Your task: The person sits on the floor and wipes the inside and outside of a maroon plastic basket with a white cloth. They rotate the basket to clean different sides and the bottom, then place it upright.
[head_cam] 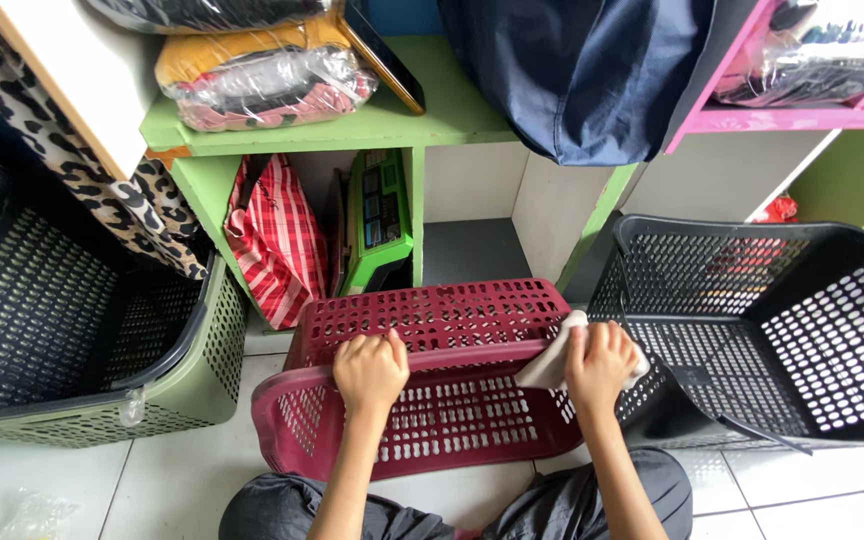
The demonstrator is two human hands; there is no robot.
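Note:
A dark red perforated plastic basket (432,320) lies tipped on its side on the white tiled floor, right in front of my knees. My left hand (370,368) grips its upper rim with the fingers curled over the edge. My right hand (600,362) presses a white cloth (552,362) against the basket's right end, fingers closed on the cloth.
A black perforated basket (782,330) stands tilted at the right. At the left, a dark basket is nested in a green one (102,415). Behind is a green shelf (392,125) with wrapped folded clothes, a red checked bag (277,240) and a green weighing scale (380,215).

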